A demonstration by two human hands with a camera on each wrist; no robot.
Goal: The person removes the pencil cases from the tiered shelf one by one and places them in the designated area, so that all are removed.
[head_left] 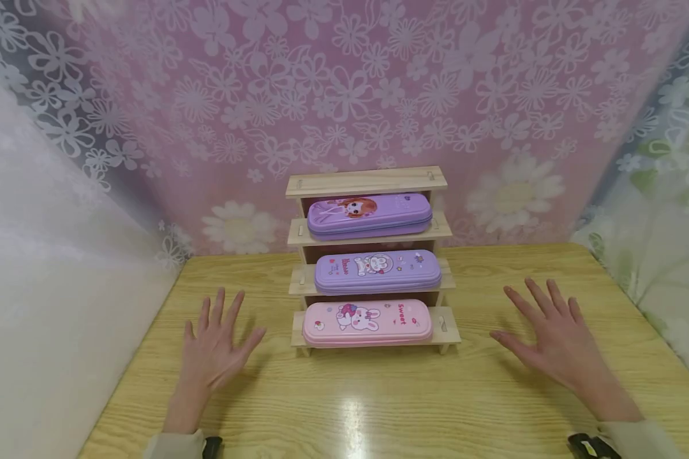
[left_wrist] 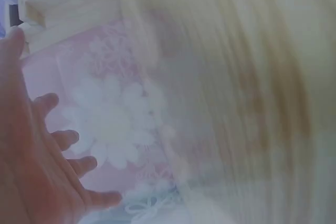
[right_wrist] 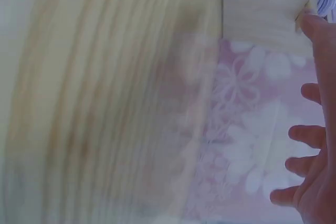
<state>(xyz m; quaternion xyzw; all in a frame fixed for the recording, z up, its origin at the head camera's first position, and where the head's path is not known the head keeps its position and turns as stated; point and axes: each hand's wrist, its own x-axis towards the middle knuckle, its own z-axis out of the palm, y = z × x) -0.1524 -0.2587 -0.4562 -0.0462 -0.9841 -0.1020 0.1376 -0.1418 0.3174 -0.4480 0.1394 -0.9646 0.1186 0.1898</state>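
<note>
Pink pencil case (head_left: 367, 323): on the lowest shelf of the wooden rack (head_left: 367, 182), between the two hands, long axis running left to right
Purple pencil cases (head_left: 377, 272): one each on the two shelves above, lying the same way
Left hand (head_left: 211, 350): fingers straight and spread wide, holding nothing; the pink case is to its right, and to my eye this hand is slightly nearer
Right hand (head_left: 565, 350): fingers likewise spread, nothing in them; the pink case is to its left
Tabletop (head_left: 298, 408): beneath both hands; whether either touches it, I can't tell
Behind the cases: mostly hidden
Wrist views: rack cut off at the corner, only slivers of case, tabletop blurred
</note>
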